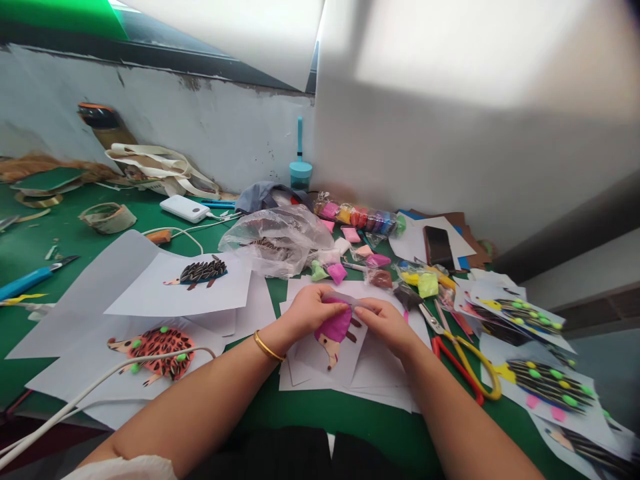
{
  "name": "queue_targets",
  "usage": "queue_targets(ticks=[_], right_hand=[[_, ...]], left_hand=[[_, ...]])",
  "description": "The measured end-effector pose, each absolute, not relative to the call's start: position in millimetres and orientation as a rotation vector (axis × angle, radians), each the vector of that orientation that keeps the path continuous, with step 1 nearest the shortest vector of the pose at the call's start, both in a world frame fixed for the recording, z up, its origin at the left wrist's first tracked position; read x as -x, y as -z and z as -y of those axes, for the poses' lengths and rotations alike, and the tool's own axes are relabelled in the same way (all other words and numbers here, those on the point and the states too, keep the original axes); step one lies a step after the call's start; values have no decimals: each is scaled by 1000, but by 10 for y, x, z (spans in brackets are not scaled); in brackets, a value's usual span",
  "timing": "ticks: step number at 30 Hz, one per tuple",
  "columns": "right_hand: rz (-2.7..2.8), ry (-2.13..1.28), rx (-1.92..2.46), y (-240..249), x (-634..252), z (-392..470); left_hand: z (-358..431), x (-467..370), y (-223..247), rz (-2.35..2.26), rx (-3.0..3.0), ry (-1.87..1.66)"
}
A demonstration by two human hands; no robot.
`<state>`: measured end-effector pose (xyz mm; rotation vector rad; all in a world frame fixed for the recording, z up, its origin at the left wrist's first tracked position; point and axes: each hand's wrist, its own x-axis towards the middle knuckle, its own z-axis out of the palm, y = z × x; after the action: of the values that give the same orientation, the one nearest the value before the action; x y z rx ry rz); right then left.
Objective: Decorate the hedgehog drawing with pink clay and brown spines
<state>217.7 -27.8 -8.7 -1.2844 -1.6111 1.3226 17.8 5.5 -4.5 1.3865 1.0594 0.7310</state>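
A small white sheet (pixel 309 360) bears a hedgehog figure with a bright pink body (pixel 334 327), a pale face pointing down and brown feet. My left hand (pixel 313 310) is closed on the sheet's upper left edge, its thumb lying over the pink body. At the upper right of the sheet, my right hand (pixel 383 320) pinches the edge, fingertips near the brown feet. The fingertips of both hands almost meet. Beneath lie more white sheets (pixel 390 380) on the green table (pixel 345 417).
Scissors with yellow handles (pixel 480 373) and red-handled pliers (pixel 460 367) lie right. Clay packets (pixel 380 278) and a plastic bag (pixel 280 233) sit ahead. Left are a seed hedgehog picture (pixel 203 271), an orange hedgehog (pixel 160 353) and a white cable (pixel 115 370). More pictures (pixel 545 387) lie right.
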Motion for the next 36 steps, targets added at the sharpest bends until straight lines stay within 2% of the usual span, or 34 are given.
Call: queue_targets(ticks=[5, 10, 19, 30, 36], right_hand=[[1626, -1260, 1352, 101, -2197, 277], [1733, -1246, 1313, 59, -2168, 292], [1665, -1301, 1316, 71, -2194, 293], [1487, -1190, 1372, 137, -2305, 226], [1463, -1260, 1352, 102, -2261, 252]], left_hand=[[-38, -186, 69, -917, -1343, -717], [-40, -194, 109, -1000, -1265, -709], [-62, -168, 43, -1030, -1248, -755], [-100, -134, 34, -1055, -1346, -799], [-81, -131, -14, -914, -1314, -762]])
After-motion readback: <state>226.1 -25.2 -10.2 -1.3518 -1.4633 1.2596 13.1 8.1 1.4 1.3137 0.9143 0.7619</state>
